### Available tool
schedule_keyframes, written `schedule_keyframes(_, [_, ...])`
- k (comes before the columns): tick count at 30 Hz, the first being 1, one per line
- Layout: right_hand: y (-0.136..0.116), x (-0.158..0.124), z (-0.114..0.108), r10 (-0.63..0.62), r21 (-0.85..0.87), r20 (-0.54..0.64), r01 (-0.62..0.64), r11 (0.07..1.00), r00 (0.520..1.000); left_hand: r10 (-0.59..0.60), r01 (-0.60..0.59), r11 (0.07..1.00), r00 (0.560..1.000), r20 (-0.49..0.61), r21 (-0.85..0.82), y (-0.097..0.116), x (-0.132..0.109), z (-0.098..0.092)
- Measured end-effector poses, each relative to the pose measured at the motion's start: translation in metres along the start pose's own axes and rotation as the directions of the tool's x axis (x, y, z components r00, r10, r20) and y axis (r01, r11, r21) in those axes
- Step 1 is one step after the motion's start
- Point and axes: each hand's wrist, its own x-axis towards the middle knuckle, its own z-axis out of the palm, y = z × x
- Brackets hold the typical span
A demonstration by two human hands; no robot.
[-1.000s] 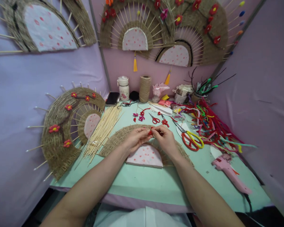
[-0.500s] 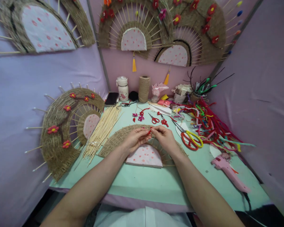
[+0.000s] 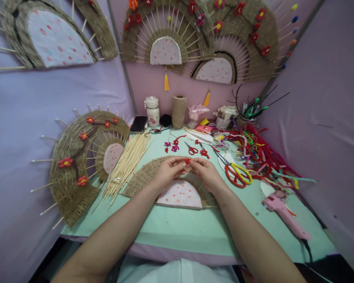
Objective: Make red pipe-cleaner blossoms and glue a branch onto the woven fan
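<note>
Between my fingertips is a small red piece of pipe cleaner (image 3: 188, 161), mostly covered by the fingers. My left hand (image 3: 172, 171) pinches it from one side and my right hand (image 3: 203, 169) from the other. Both hands are above a fan-shaped woven twine panel (image 3: 146, 173) lying on the table; its white half-round centre with pink dots (image 3: 181, 194) shows below my wrists. Just beyond my hands lie small red-handled scissors (image 3: 192, 150), a red flower (image 3: 204, 152) and purple flowers (image 3: 175, 148).
Large red-and-yellow scissors (image 3: 238, 175), a heap of coloured pipe cleaners (image 3: 259, 153) and a pink glue gun (image 3: 286, 214) lie to the right. Thin wooden sticks (image 3: 129, 163) and a flowered fan (image 3: 67, 177) are on the left. A twine spool (image 3: 179, 112) and white bottle (image 3: 152, 111) stand behind.
My fingers have shifted slightly around the red piece; the left fingers now reach straighter across behind it. Everything on the table stays in place.
</note>
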Motion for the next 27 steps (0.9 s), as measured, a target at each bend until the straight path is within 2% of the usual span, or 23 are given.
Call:
schedule_keyframes(3, [-0.003,-0.002,0.002,0.091,0.113,0.062,-0.098,0.989,0.994,0.112,-0.106,0.985,0.993,-0.035,0.139,0.000,-0.004,0.004])
schedule_keyframes(5, [-0.005,-0.004,0.003,0.118,0.148,0.102,-0.132,0.980,0.988,0.151,-0.143,0.976,0.988,-0.039,0.166,0.001,-0.005,0.005])
schedule_keyframes(11, [-0.007,-0.006,0.004,0.195,0.192,0.154,-0.223,0.956,0.969,0.183,-0.185,0.956,0.983,0.030,0.230,0.002,-0.006,0.004])
schedule_keyframes(15, [-0.004,-0.005,0.004,0.200,0.147,0.151,-0.222,0.964,0.968,0.189,-0.175,0.947,0.981,-0.030,0.268,0.001,-0.003,0.002])
schedule_keyframes(18, [-0.005,-0.004,0.003,0.161,0.115,0.094,-0.171,0.979,0.983,0.204,-0.188,0.974,0.971,-0.123,0.127,0.005,0.003,-0.003])
schedule_keyframes(22, [-0.008,-0.002,0.003,0.103,0.109,0.002,-0.102,0.989,0.995,0.133,-0.174,0.975,0.954,-0.268,-0.136,0.016,0.011,-0.017])
schedule_keyframes(27, [-0.008,-0.001,0.004,0.063,0.042,-0.011,-0.062,0.997,0.998,0.046,-0.113,0.971,0.952,-0.303,-0.208,0.026,0.016,-0.029])
